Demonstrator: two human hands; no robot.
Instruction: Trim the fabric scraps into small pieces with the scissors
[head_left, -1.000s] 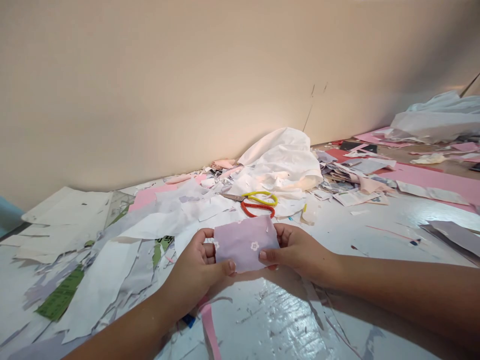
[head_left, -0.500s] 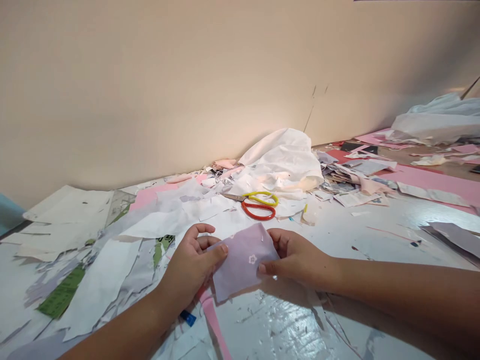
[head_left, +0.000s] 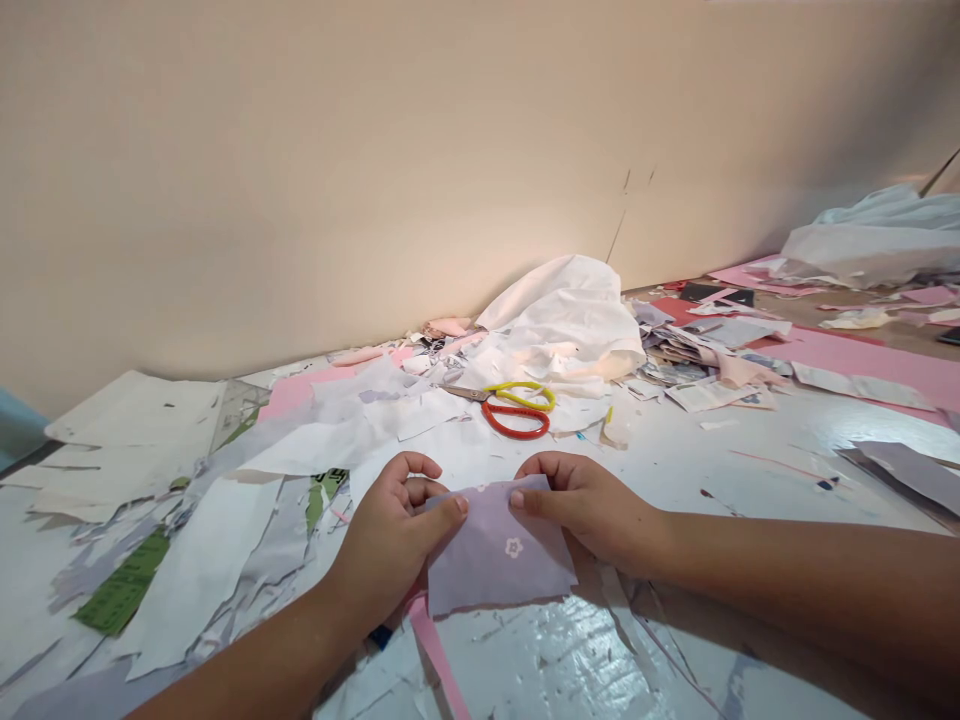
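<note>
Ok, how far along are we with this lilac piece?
Apparently done: some cutting, judging by the white strips and green scrap lying about.
In hand: the flowered lilac piece, pinched near its far edge by the left hand and right hand; scissors lie unheld beyond.
Left: I can't tell; its near edge looks uneven, but no finished example shows.

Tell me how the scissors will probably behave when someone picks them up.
The scissors, with metal blades, should feel rigid and likely heavier than the thin scraps around them. Their handles stand apart, so lifting one may let them pivot. Resting on loose scraps, they might drag some along.
</note>
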